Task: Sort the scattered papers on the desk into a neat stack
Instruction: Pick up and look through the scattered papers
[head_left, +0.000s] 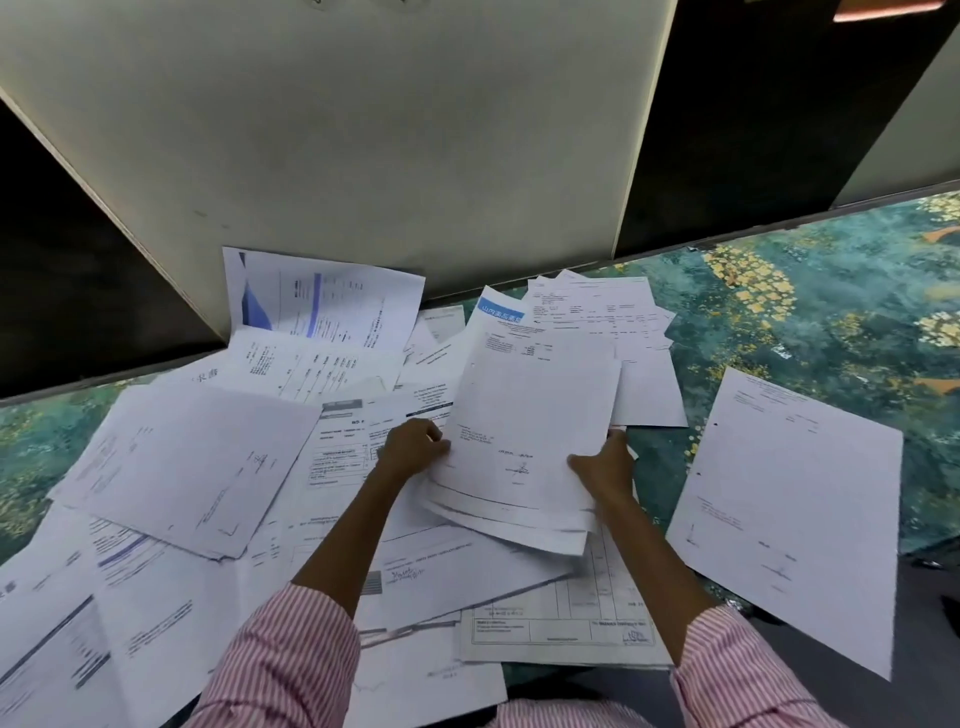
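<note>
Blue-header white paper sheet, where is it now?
Head view, far centre: the blue-header white paper sheet peeks out behind the held white paper bundle, near the white upright board.

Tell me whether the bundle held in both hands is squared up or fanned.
Fanned. The held bundle shows several staggered lower edges; the left hand and right hand grip its sides.

Papers (530, 415): white, black print
Desk cover (810, 291): teal, yellow flowers
Sleeves (280, 660): pink-and-white stripes
Panel (363, 130): off-white
</note>
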